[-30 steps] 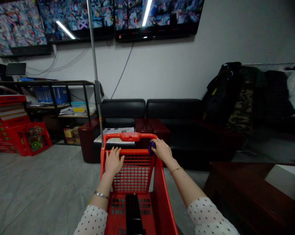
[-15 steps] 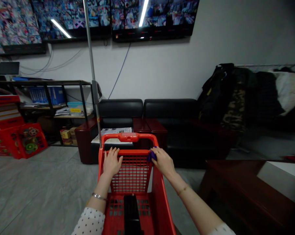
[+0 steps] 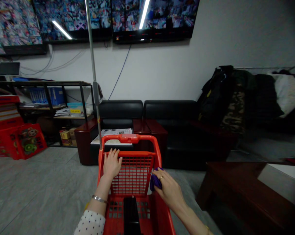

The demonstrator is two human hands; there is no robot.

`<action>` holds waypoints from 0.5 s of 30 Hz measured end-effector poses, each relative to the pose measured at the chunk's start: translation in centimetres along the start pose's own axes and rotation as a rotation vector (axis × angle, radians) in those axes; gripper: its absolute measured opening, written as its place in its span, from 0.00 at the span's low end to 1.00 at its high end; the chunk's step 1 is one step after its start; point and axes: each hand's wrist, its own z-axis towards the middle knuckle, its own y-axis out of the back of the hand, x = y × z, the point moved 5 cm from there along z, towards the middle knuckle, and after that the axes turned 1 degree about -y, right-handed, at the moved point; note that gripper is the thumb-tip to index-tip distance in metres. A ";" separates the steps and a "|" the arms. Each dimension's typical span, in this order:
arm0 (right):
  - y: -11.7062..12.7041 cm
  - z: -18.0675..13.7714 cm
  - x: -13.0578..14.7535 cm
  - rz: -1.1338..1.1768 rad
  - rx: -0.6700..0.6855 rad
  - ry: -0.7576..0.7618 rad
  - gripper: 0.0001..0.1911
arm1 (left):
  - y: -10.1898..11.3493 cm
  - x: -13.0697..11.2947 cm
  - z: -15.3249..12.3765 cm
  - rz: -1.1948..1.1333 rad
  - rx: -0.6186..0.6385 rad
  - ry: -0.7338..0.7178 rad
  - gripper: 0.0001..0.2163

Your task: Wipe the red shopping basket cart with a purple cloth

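Observation:
A red plastic shopping cart with a grid back panel stands in front of me. My left hand rests on the upper left corner of that panel, fingers stretched out and slightly apart. In my right hand is a bunched purple cloth, pressed against the right side wall near the panel. Part of the cloth is hidden under the fingers. A black box-shaped part runs along the cart's floor between my arms. From the cart's left side rises a tall metal pole.
Black sofas with dark red wooden armrests stand behind the cart, newspapers on one seat. A dark wooden table is at the right. Red boxes and a shelf are at the left. Coats hang on a rack. Screens line the wall.
My right hand has moved down with the purple cloth, from the panel's top right corner along the right side wall. My left hand has stayed in place.

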 end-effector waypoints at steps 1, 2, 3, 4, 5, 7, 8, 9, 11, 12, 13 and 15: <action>0.1 1.2 -0.4 -0.011 -0.005 -0.011 0.27 | 0.0 0.0 0.0 0.002 0.003 -0.004 0.22; 0.2 3.1 -1.0 -0.029 -0.012 -0.022 0.26 | 0.1 -0.1 0.0 0.003 0.005 -0.006 0.22; 0.2 5.5 -1.7 -0.049 -0.017 -0.033 0.25 | 0.1 -0.1 0.1 0.001 0.007 -0.008 0.22; 0.2 7.9 -2.4 -0.069 -0.019 -0.046 0.23 | 0.1 -0.1 0.1 -0.003 0.010 -0.009 0.22; 0.1 10.2 -3.1 -0.084 -0.008 -0.057 0.22 | 0.0 0.0 0.1 -0.008 0.011 -0.009 0.22; -0.3 13.4 -4.0 -0.096 0.020 -0.081 0.18 | -0.1 0.0 0.2 -0.008 0.008 -0.005 0.22; -0.5 13.9 -4.1 -0.096 0.028 -0.084 0.17 | -0.1 0.1 0.2 -0.002 0.003 0.000 0.22; -0.7 13.6 -4.0 -0.091 0.028 -0.076 0.17 | -0.2 0.2 0.3 0.005 -0.003 0.006 0.22; -1.0 11.1 -3.2 -0.076 0.014 -0.022 0.20 | -0.3 0.4 0.3 0.016 -0.013 0.017 0.22; -1.1 9.3 -2.6 -0.066 0.008 0.015 0.22 | -0.3 0.5 0.3 0.016 -0.015 0.021 0.22; -1.1 7.4 -2.1 -0.056 0.004 0.048 0.25 | -0.3 0.5 0.3 0.012 -0.015 0.022 0.22; -1.1 4.9 -1.6 -0.047 -0.001 0.079 0.28 | -0.4 0.5 0.3 0.002 -0.008 0.014 0.22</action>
